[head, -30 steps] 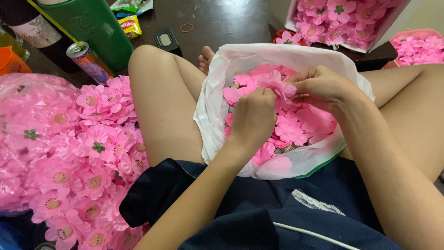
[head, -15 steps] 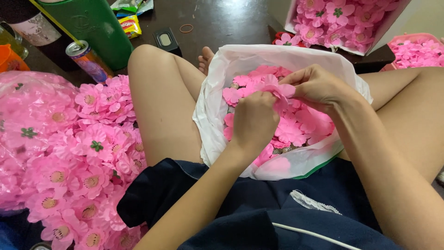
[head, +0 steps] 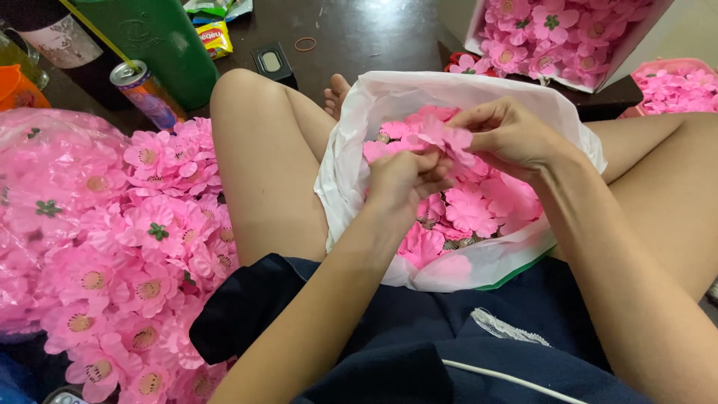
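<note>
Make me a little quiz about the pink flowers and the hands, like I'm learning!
1. True or false: both hands pinch one pink petal piece.
2. Where do the loose petals lie? A) white plastic bag B) orange cup C) green container
3. Which hand is higher in the picture?

Key:
1. True: left hand and right hand meet on it.
2. A
3. The right hand.

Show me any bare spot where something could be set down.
Bare dark floor lies between the green bin and the flower box, near a rubber band. It is crowded elsewhere: flower pile at left, bag in the lap where both hands work.
</note>
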